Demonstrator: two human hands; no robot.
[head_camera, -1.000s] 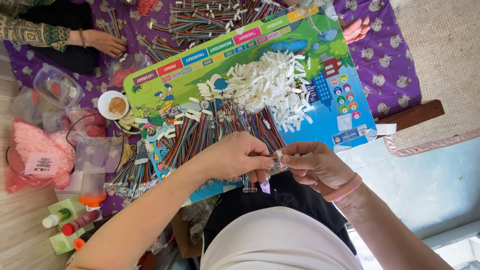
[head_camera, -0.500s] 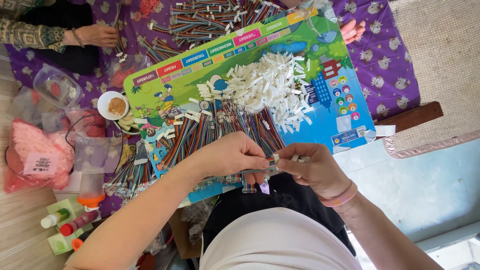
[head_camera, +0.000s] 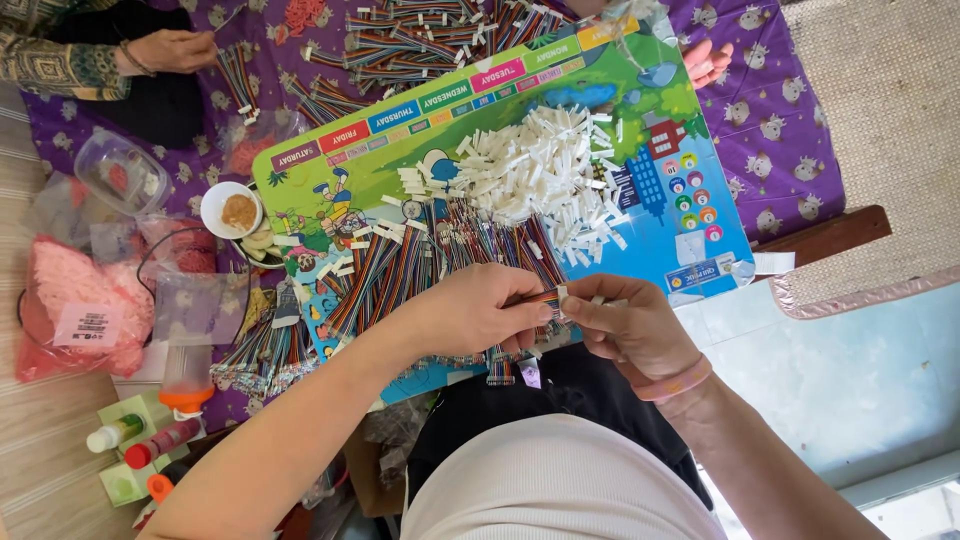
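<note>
The left hand (head_camera: 470, 310) and the right hand (head_camera: 630, 325) meet just above the person's lap, at the near edge of a colourful printed board (head_camera: 480, 110) that lies on a purple patterned cloth (head_camera: 800, 90); between them they hold a short rainbow-striped ribbon cable (head_camera: 540, 297), its long axis running across the picture from one hand to the other; the left grip is narrow, thumb and fingers pinched on the cable's left part; the right grip is also narrow, fingertips closed on the cable's right end, where a small white connector (head_camera: 562, 293) sits, pointing toward the right hand; just beyond the hands a loose heap of the same striped cables (head_camera: 420, 265) fans out over the board, their lengths mostly running away from the person; farther up the board lies a pile of white connectors (head_camera: 540, 170); a pink band (head_camera: 675, 382) circles the right wrist; to the left of the board stand a small white bowl (head_camera: 232, 212) with brown contents, a pink plastic bag (head_camera: 70, 310) and some small bottles (head_camera: 150, 445); at the top left another person's hand (head_camera: 175, 48) holds a bundle of cables over the cloth, and more bundles (head_camera: 420, 40) lie along the far side.
</note>
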